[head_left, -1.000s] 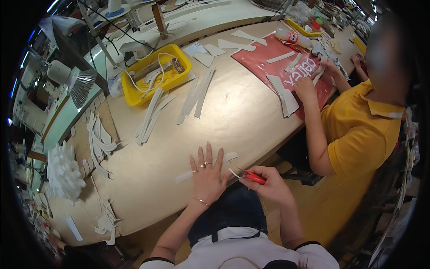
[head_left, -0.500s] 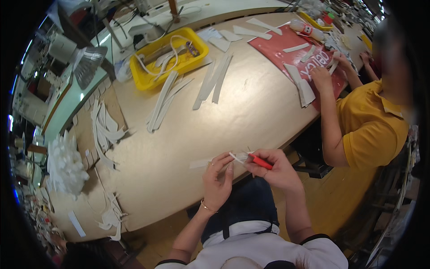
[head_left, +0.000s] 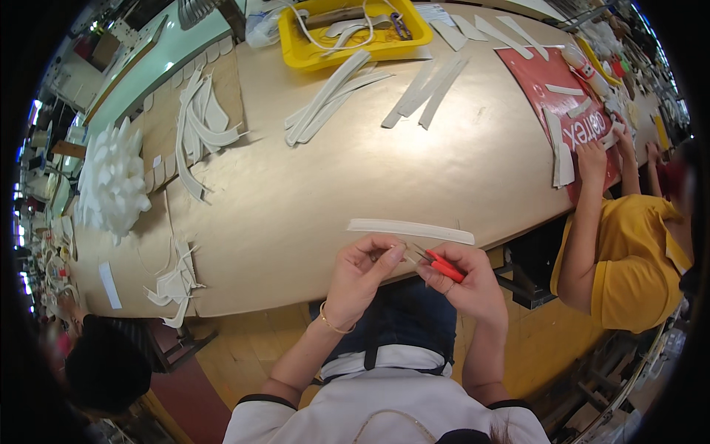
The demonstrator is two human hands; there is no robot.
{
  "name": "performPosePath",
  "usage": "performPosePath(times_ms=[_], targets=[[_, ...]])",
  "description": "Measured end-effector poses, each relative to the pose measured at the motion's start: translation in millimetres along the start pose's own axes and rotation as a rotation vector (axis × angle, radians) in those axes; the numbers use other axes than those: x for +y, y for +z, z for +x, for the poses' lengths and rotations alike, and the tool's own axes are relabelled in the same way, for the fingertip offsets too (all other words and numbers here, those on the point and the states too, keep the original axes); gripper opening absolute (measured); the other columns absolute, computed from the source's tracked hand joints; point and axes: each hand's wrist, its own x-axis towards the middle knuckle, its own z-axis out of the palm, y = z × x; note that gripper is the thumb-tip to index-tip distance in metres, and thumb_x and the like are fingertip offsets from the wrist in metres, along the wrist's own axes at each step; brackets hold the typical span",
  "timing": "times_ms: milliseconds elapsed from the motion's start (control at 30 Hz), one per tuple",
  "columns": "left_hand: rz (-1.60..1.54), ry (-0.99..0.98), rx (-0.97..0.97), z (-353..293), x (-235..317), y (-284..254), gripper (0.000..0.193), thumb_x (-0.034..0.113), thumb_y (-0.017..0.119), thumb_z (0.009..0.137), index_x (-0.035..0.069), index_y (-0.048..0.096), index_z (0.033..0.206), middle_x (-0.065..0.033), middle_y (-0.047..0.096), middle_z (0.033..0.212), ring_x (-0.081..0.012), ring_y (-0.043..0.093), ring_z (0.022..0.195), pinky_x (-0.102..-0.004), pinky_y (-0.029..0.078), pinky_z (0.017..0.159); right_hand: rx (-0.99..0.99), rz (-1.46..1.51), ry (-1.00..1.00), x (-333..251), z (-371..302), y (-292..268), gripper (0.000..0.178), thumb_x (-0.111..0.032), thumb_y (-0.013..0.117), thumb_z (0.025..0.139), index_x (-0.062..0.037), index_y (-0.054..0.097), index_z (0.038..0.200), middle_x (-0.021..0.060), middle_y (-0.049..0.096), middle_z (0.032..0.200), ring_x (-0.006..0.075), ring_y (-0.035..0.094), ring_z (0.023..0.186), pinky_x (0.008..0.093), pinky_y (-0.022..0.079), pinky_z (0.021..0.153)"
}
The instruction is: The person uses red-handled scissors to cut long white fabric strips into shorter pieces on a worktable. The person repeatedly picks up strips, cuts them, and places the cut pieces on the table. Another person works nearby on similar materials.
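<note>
My right hand (head_left: 475, 290) is closed around red-handled thread snips (head_left: 448, 269), whose dark pointed blades aim toward my left fingers. In a pinch between thumb and fingertips, my left hand (head_left: 357, 280) holds a thin whitish strip (head_left: 411, 259), mostly hidden by the fingers. Both hands are close together above the table's front edge. Just beyond them, a long flat off-white piece (head_left: 410, 230) lies on the tabletop, apart from the fingers.
On the tan table (head_left: 296, 214) lie long pale strips (head_left: 333, 100), more strips (head_left: 425, 92) and curved pieces (head_left: 200, 122). A yellow tray (head_left: 355, 53) stands at the back, a white foam-like heap (head_left: 112, 181) at left. A co-worker in a yellow shirt (head_left: 629, 263) works beside a red sheet (head_left: 532, 85).
The whole view has shifted. The snips' blades now show pointing at my left fingers, less of the thin strip shows between my hands, and the long flat piece beyond them is uncovered.
</note>
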Motion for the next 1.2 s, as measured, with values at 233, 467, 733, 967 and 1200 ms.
performPosePath(times_ms=[233,467,733,967,1200], targets=[[0.204,0.176,0.114,-11.8,-0.2,-15.4,0.008,0.006,0.070,0.092,0.003,0.071,0.100,-0.0028,0.065,0.097,-0.0089,0.058,0.088,-0.0235,0.046,0.075,0.075,-0.234,-0.084,-1.3,20.1,24.1,0.023,-0.013,0.076,0.086,0.0025,0.068,0.100,0.0066,0.059,0.071,0.0122,0.051,0.066,0.0269,0.045,0.063],[0.098,0.253,0.233,-9.9,2.2,-24.4,0.007,0.004,0.069,0.092,0.001,0.070,0.098,-0.0039,0.064,0.099,-0.0100,0.059,0.089,-0.0240,0.046,0.077,-0.067,-0.211,-0.071,-12.3,42.6,42.3,0.016,-0.007,0.072,0.085,0.0015,0.068,0.098,0.0073,0.056,0.068,0.0134,0.047,0.063,0.0274,0.043,0.061],[0.245,0.267,0.296,-11.3,2.8,-40.5,0.011,0.003,0.073,0.088,0.003,0.071,0.099,-0.0069,0.062,0.103,-0.0131,0.057,0.087,-0.0268,0.047,0.075,-0.115,-0.376,-0.024,-12.8,59.6,45.4,0.013,-0.008,0.069,0.085,0.0009,0.066,0.093,0.0147,0.054,0.065,0.0241,0.046,0.056,0.0321,0.041,0.056],[1.360,0.524,0.352,-4.6,-2.8,-53.7,0.030,0.016,0.075,0.081,0.013,0.072,0.110,-0.0111,0.059,0.123,-0.0299,0.057,0.106,-0.0408,0.043,0.089,-0.127,-0.579,0.045,-19.2,81.8,38.3,0.020,-0.018,0.066,0.093,0.0019,0.065,0.094,0.0058,0.047,0.061,0.0131,0.041,0.056,0.0310,0.038,0.054],[1.526,0.528,0.302,-7.4,-8.7,-54.1,0.031,0.021,0.073,0.084,0.016,0.071,0.115,-0.0100,0.057,0.132,-0.0293,0.055,0.115,-0.0405,0.037,0.095,-0.170,-0.730,0.094,-19.6,97.1,42.8,0.020,-0.018,0.066,0.092,0.0020,0.066,0.091,0.0085,0.047,0.059,0.0148,0.042,0.054,0.0315,0.038,0.054]])
